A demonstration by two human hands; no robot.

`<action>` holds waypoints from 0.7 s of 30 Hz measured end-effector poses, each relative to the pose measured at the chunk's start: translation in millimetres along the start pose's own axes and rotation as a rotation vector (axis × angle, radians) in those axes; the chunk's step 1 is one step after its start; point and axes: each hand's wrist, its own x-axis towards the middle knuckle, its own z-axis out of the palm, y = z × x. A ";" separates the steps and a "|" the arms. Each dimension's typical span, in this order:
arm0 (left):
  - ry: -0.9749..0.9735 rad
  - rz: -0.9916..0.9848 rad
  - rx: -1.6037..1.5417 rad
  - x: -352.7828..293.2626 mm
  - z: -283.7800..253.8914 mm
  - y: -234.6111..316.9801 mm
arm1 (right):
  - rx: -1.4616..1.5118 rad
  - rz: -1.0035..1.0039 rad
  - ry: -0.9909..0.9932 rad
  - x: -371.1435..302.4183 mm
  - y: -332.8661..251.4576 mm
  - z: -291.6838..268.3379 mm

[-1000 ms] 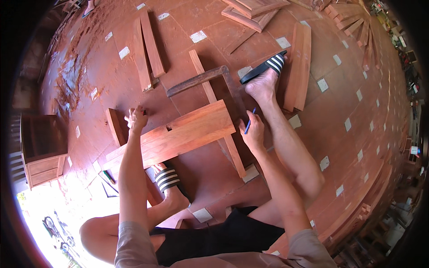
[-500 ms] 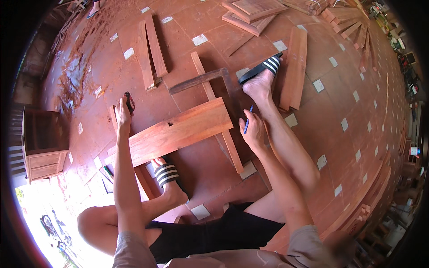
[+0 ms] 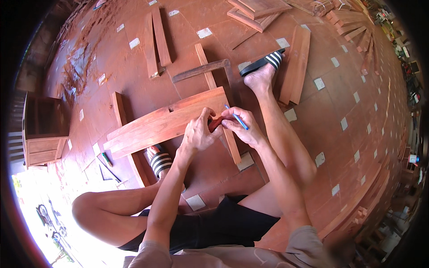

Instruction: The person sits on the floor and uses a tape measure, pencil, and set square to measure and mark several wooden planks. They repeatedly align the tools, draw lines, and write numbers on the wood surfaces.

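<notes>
Over the right end of a wide reddish wooden board (image 3: 147, 128), my two hands are close together. My left hand (image 3: 196, 134) is closed around a small dark red and black tape measure (image 3: 215, 123), partly hidden by the fingers. My right hand (image 3: 250, 129) pinches at the tape measure's right side and keeps a blue pen (image 3: 241, 122) slanted between its fingers. The board lies across two narrow wooden strips, one strip (image 3: 118, 108) under its left part and another strip (image 3: 231, 146) under its right end. A small dark notch shows near the board's far edge.
Beyond the board rests an L-shaped bar (image 3: 201, 71). Loose planks (image 3: 160, 38) lie farther off, and more planks (image 3: 297, 67) beside my right foot. A framed panel (image 3: 257, 13) is at the back. At left stand a wooden cabinet (image 3: 44, 152) and a green-handled tool (image 3: 106, 159).
My left hand has come from beyond the board's left end to its right end, bringing the tape measure to my right hand. The right hand has shifted slightly left, still with the pen.
</notes>
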 end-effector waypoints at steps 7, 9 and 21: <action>0.301 -0.107 0.232 -31.6 -61.8 -104.2 | -0.065 -0.037 0.342 44.0 21.4 -83.2; 0.369 -0.153 0.301 -41.2 -74.8 -134.6 | -0.093 0.016 0.440 53.8 31.1 -94.7; 0.406 -0.352 0.293 -47.9 -63.3 -173.9 | -0.132 -0.055 0.484 64.8 62.5 -100.2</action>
